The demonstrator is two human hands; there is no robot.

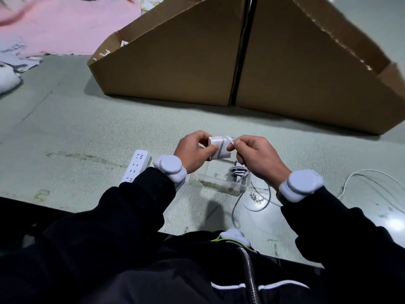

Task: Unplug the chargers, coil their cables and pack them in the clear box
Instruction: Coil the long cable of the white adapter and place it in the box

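My left hand (pixel 194 153) grips a white charger block (pixel 219 147) with its white cable wound around it. My right hand (pixel 255 156) pinches the end of that cable (pixel 230 140) against the block's right side. Both hands hover just above the clear box (pixel 221 185), which stands on the grey-green floor. Inside the box lies another white charger with a coiled cable (pixel 237 173). A white power strip (pixel 134 166) lies on the floor to the left of my left wrist, with no plug visible in its sockets.
A large open cardboard box (pixel 241 62) stands right behind the work area. A loose white cable (pixel 359 178) curls on the floor at the right, and another loop (pixel 257 201) lies beside the clear box. Pink cloth (pixel 65 25) covers the far left.
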